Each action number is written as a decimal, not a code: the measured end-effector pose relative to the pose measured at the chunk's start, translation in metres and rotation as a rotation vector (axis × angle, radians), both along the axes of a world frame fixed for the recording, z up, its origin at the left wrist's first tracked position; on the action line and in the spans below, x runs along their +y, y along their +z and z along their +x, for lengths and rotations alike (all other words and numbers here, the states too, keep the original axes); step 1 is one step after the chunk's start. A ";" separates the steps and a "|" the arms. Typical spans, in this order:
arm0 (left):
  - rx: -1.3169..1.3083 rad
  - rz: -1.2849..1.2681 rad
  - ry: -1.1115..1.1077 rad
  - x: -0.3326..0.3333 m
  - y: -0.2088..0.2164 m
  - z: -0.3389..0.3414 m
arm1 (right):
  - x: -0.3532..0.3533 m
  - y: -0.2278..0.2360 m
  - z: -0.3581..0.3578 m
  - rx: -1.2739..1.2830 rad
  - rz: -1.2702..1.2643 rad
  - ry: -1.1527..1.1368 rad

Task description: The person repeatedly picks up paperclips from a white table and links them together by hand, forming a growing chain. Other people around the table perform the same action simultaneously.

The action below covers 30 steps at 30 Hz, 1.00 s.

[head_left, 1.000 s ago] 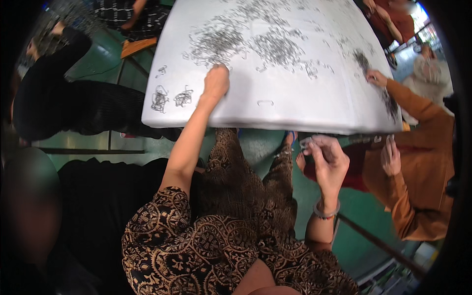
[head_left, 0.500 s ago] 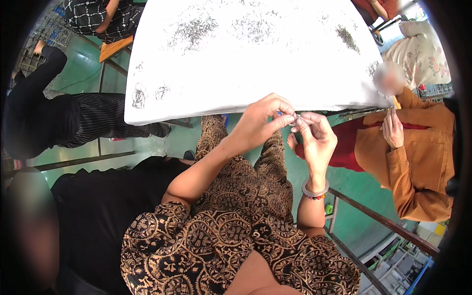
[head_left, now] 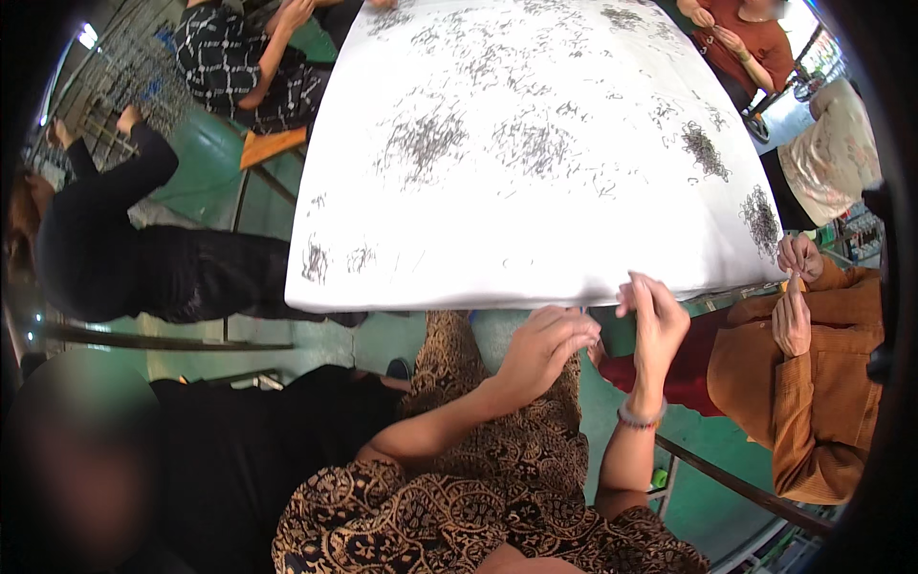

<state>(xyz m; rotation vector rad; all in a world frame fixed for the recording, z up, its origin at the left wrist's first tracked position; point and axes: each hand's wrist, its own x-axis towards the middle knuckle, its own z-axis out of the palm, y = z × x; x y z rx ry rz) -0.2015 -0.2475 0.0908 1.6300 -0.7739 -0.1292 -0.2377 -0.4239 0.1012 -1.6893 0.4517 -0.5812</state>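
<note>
My left hand (head_left: 550,352) is just off the near edge of the white-covered table (head_left: 440,258), its fingers curled and pressed together. Whatever it may hold is hidden. To its right, my right hand (head_left: 658,320) is raised at the same edge, thumb and fingertips drawn close; motion softens them and I cannot make out anything between them. A gap separates the two hands. Small dark thin curved pieces lie on the table in loose heaps, the largest being a left pile (head_left: 426,142) and a middle pile (head_left: 533,146).
A person in an orange-brown jacket (head_left: 765,383) works with both hands at the table's right corner. A person in black (head_left: 258,459) is close on my left. Others are around the far sides. A wooden stool (head_left: 273,148) stands left of the table, and a metal rail (head_left: 746,483) runs at lower right.
My hands were together, fingertips meeting on a small shiny piece; now they are apart, the right one nearer the table edge. The view has tilted up, showing more of the table.
</note>
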 end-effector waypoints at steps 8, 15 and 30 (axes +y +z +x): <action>-0.057 0.158 0.013 0.000 -0.011 -0.004 | -0.048 -0.108 0.187 0.057 -0.629 0.109; 0.024 0.133 0.009 0.009 -0.016 -0.004 | -0.042 -0.121 0.182 0.014 -0.792 0.168; 0.016 0.112 0.096 0.015 -0.023 -0.009 | -0.011 -0.050 0.064 0.080 -0.202 0.227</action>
